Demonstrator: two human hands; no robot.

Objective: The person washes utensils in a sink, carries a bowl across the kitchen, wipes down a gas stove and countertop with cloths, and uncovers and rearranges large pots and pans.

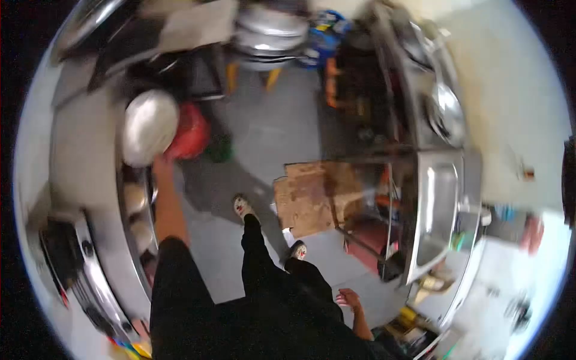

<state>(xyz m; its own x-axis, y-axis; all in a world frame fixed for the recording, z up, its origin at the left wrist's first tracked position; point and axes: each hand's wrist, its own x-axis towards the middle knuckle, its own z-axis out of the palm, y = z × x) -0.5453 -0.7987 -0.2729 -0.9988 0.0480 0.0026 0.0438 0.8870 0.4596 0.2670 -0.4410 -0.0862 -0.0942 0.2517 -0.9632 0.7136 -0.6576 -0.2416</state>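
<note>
White basin (151, 128) at the edge of our steel counter (90, 135), beside something red (191, 133); left hand (163, 164) at its rim (blurred, we can't tell the fingers' grip). Right hand (348, 297) hangs loosely half-open, seemingly empty. Handling step, we reckon; steadiness needed.

Along the left, a counter (87, 135) is running from near to far, a dish (150, 128) is sitting by its inner edge, another item (193, 133) is lying just right of the dish, and the left hand (162, 165) is meeting them from the near side. Across the floor (264, 120), a sink (437, 210) is standing on the right, with cardboard (309, 201) lying between counter and sink. Nearer, the right hand (349, 298) is hanging left of the sink, while far off basins (270, 33) are resting on a stool (273, 80).
</note>
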